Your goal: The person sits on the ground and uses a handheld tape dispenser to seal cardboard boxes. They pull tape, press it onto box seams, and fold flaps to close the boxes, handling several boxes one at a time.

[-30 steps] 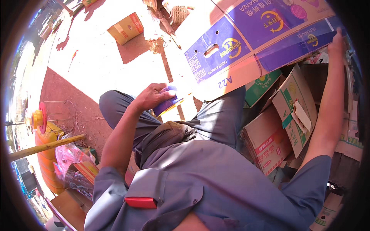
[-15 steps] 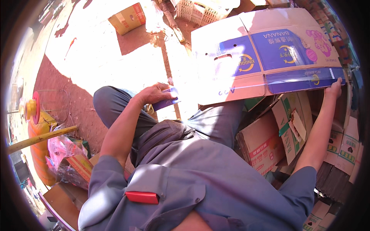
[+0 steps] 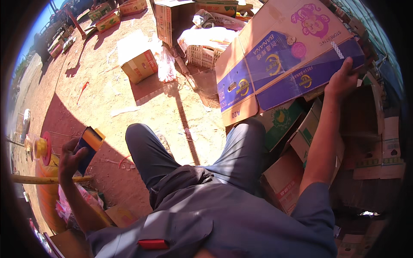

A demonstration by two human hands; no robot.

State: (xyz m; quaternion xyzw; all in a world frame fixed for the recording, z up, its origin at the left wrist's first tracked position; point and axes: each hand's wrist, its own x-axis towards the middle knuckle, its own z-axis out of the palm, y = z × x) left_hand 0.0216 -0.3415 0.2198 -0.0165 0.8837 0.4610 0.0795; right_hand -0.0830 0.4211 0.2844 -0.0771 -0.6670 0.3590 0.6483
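Note:
My left hand is closed on a small folded piece of blue and yellow cardboard, held out at the left beside my raised left knee. My right hand grips the lower right edge of a large flattened carton, tan with blue printed panels and a pink drawing. The carton is tilted above my right leg, over a heap of cardboard, with its lower left corner near my right knee.
Folded boxes are piled at my right. Ahead lie an upright box, a yellowish box, a plastic crate and pink-white plastic. At my left are a yellow bar, a red-yellow reel and plastic bags.
My left hand has moved left, away from the large carton, carrying the small piece. My right hand and the carton shifted down, then up and inward, tilting the carton. The view has also shifted.

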